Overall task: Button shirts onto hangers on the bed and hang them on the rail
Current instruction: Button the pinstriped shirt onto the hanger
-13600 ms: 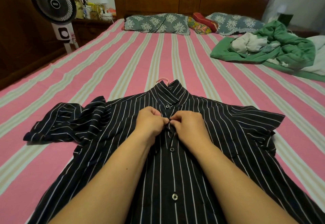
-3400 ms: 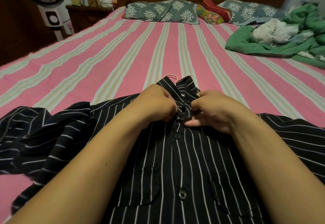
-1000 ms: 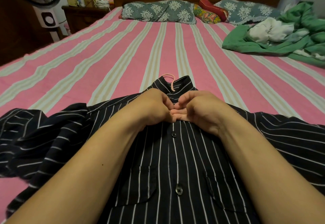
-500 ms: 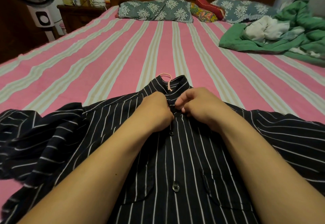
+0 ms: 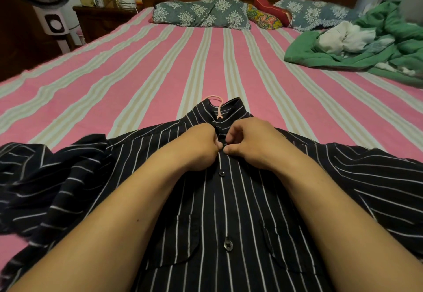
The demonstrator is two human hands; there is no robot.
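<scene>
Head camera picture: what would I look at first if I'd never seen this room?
Probably the black striped shirt spread across the near end of the pink striped bed, with the left hand and right hand pinching its front just below the collar. A pink hanger hook pokes from the collar, and a green blanket lies crumpled far right.

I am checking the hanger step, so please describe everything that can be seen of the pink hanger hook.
Only the top of the pink hanger hook shows; the hanger body is hidden inside the black striped shirt. The hook looks like thin, smooth plastic or coated wire, curved in a small loop. It comes out of the open collar and lies flat on the bed sheet. Neither hand touches it.
</scene>
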